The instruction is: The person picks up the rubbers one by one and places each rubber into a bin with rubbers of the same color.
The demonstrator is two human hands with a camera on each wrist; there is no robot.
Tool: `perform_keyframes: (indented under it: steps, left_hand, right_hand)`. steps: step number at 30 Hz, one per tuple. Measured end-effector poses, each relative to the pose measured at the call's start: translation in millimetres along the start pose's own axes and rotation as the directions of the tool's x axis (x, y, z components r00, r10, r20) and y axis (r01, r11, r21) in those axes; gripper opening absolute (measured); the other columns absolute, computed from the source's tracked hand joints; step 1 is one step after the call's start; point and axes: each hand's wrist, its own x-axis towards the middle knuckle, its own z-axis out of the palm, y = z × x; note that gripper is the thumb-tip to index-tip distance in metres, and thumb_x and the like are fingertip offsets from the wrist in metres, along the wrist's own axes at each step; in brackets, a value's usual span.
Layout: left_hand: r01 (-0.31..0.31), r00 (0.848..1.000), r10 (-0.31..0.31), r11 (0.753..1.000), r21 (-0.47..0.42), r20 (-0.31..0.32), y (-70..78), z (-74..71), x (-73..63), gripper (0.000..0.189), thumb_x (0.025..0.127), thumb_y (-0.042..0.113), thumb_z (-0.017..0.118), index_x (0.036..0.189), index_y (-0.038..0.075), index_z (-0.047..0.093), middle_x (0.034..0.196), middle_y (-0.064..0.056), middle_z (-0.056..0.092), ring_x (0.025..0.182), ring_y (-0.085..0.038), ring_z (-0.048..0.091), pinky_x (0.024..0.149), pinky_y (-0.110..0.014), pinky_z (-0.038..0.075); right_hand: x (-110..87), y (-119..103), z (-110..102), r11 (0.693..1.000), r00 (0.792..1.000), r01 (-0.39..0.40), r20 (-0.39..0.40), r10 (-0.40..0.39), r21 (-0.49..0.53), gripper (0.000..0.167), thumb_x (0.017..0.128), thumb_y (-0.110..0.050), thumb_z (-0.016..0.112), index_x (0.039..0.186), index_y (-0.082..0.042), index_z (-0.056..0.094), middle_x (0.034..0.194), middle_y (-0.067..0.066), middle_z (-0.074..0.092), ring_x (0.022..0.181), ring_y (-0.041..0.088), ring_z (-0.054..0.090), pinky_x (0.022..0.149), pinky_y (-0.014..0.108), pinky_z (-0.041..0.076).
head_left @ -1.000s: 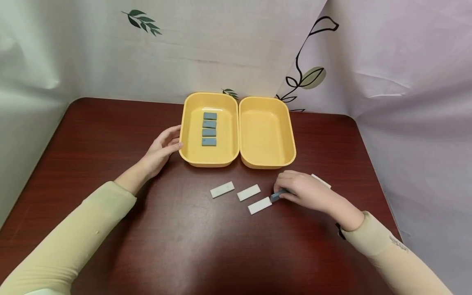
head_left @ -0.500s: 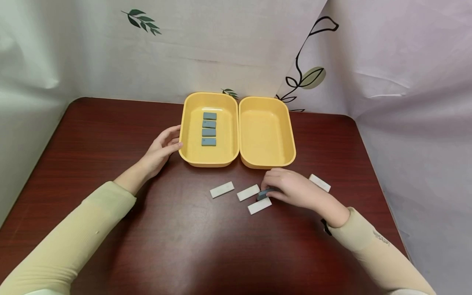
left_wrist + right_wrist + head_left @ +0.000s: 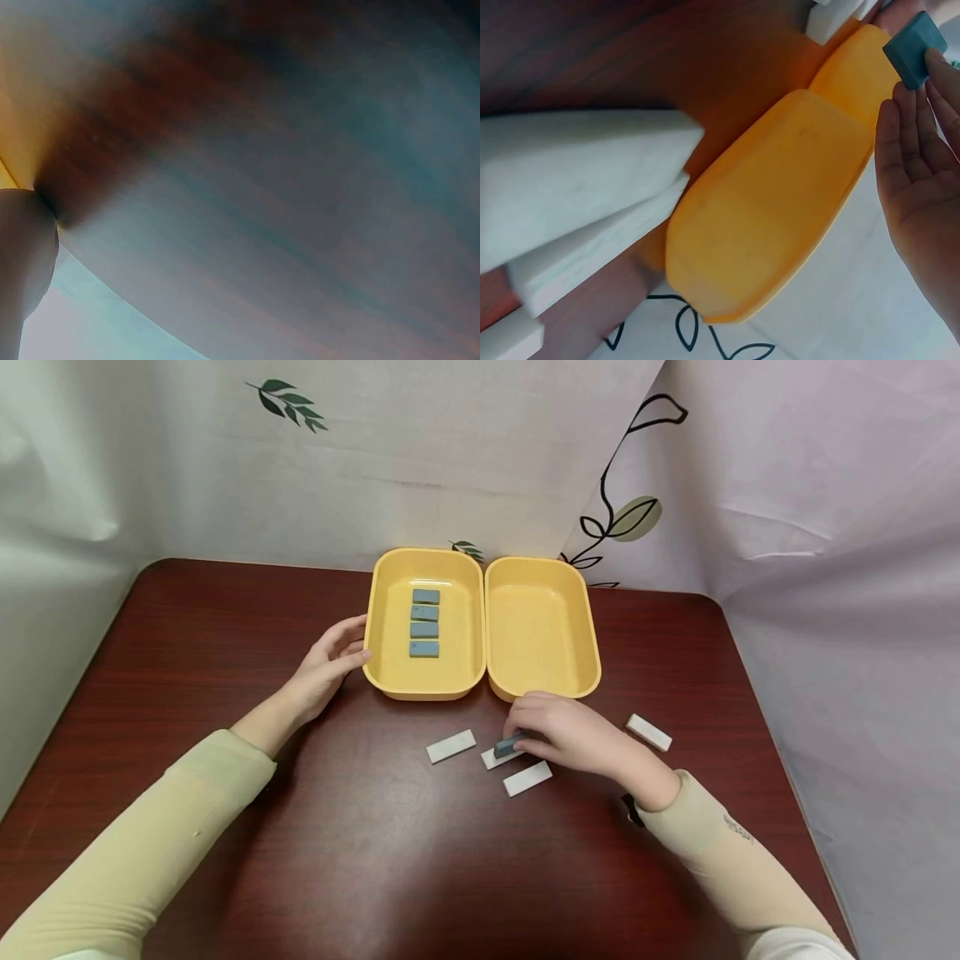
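Note:
My right hand (image 3: 573, 735) pinches a small grey-blue block (image 3: 507, 746) between thumb and fingers. In the head view the block overlaps a white bar (image 3: 495, 760) on the table. The right wrist view shows the same block (image 3: 915, 49) at the fingertips, one face toward the camera. My left hand (image 3: 327, 667) rests against the left side of a yellow tray (image 3: 427, 685), its thumb at the rim and its fingers along the outer wall. Several grey-blue blocks (image 3: 424, 630) lie in a column inside that tray. The left wrist view is blurred, with part of a finger (image 3: 26, 247) by the yellow edge.
A second yellow tray (image 3: 543, 635) adjoins the first on its right. Other white bars lie in front of the trays: one at left (image 3: 451, 747), one nearer me (image 3: 528, 778), one at far right (image 3: 649, 732). Patterned cloth (image 3: 450, 460) hangs behind the dark red table (image 3: 390, 860).
My right hand has moved left and slightly away from me with the grey-blue block, uncovering the far-right white bar. My left hand and the trays have stayed put.

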Motion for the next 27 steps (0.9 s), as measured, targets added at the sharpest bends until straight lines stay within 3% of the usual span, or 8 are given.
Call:
perform_keyframes:
  steps: [14,27]
  left_hand:
    - [0.003,1.0,-0.003,1.0,0.008,0.005,-0.1,0.2,0.6,0.061,0.109,0.009,0.057,0.165,0.01,0.032,0.155,0.0,0.044,0.133,-0.009,0.051,0.106,-0.015,0.045]
    - [0.008,1.0,-0.008,1.0,-0.002,-0.002,-1.3,-0.1,1.3,0.061,0.109,0.008,0.057,0.165,0.01,0.032,0.149,0.006,0.048,0.132,-0.008,0.052,0.106,-0.016,0.044]
  right_hand:
    - [29.6,-9.1,3.3,0.998,0.997,0.057,-0.048,-0.057,-0.01,0.008,0.096,-0.014,0.08,0.1,-0.015,0.074,0.099,-0.005,0.068,0.095,0.013,0.062,0.092,0.031,0.054]
    - [55.5,-16.4,2.1,0.998,0.996,0.055,-0.076,-0.052,0.041,0.003,0.099,-0.015,0.077,0.102,-0.016,0.075,0.101,-0.005,0.069,0.098,0.012,0.063,0.094,0.029,0.054]
